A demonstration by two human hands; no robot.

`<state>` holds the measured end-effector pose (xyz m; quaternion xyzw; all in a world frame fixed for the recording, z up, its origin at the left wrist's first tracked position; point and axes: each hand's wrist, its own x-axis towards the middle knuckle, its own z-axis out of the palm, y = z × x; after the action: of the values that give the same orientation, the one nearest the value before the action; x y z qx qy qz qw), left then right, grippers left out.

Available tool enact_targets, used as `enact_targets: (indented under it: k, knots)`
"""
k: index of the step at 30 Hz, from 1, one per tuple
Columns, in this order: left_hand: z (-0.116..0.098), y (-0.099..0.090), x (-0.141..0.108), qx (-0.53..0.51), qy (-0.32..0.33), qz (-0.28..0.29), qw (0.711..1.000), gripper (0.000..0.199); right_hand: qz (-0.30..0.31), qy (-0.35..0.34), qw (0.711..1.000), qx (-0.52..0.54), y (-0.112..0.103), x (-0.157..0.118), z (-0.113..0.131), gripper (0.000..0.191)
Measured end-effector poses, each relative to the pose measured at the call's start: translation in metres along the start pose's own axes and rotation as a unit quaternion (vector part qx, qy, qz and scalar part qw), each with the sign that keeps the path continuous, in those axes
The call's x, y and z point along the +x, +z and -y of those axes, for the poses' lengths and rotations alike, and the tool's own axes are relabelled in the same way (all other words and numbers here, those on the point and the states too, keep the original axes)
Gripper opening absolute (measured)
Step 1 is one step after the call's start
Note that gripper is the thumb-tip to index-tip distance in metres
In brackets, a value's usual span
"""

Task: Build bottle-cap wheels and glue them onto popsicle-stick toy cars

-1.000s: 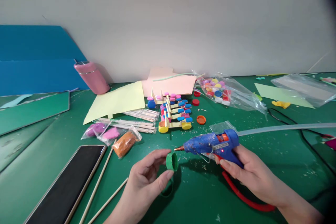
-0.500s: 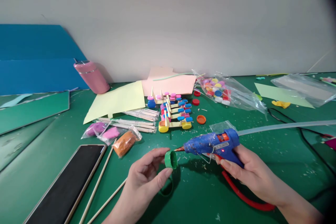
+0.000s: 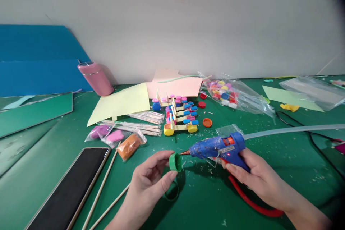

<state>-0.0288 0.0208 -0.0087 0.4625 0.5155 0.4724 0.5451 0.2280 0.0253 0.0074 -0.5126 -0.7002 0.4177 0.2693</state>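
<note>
Between thumb and fingertips, my left hand [image 3: 152, 183] pinches a green bottle cap [image 3: 175, 162] with its hollow side turned to the right. A thin green ring [image 3: 172, 192] hangs or lies just below it. My right hand [image 3: 260, 178] is wrapped round the handle of a blue hot glue gun [image 3: 217, 147], whose red light is on. The copper-coloured nozzle is at the cap's rim; whether it touches I cannot tell. From the gun's back a long clear glue stick [image 3: 293, 130] sticks out. A curved red strip [image 3: 250, 201] lies under the right hand.
Beyond my hands stand several small cap-and-stick models [image 3: 180, 115]. Loose caps, an orange one [image 3: 207, 122] among them, and a bag of caps [image 3: 223, 91] lie to their right. Clay packets [image 3: 131, 145], a phone [image 3: 71, 188], wooden sticks [image 3: 101, 187] and a pink tumbler [image 3: 96, 79] are leftward. A black cable [image 3: 314, 136] runs right.
Both hands keep nearly the same pose, with the nozzle still at the cap's rim. The whole view has shifted very slightly.
</note>
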Motion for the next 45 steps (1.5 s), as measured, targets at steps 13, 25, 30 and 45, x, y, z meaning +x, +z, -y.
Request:
enact_targets:
  k: [13, 25, 30, 45]
  knots:
    - [0.0012, -0.0007, 0.0003, -0.021, 0.005, -0.003, 1.000, 0.029, 0.017, -0.006, 0.999, 0.027, 0.0001, 0.0015, 0.0008, 0.028]
    - [0.0047, -0.0024, 0.0018, -0.023, 0.000, -0.013, 1.000, 0.030, 0.022, 0.008, 1.000, 0.012, -0.0004, -0.0007, 0.0028, 0.035]
    - [0.0031, -0.0020, 0.0025, -0.033, -0.004, -0.022, 0.999, 0.031, 0.028, 0.008, 0.999, 0.018, -0.0002, 0.0000, -0.0001, 0.035]
    - [-0.0039, 0.0009, 0.0010, -0.041, -0.004, -0.059, 0.997, 0.031, 0.027, 0.006, 1.000, 0.009, -0.0003, -0.0013, -0.0012, 0.022]
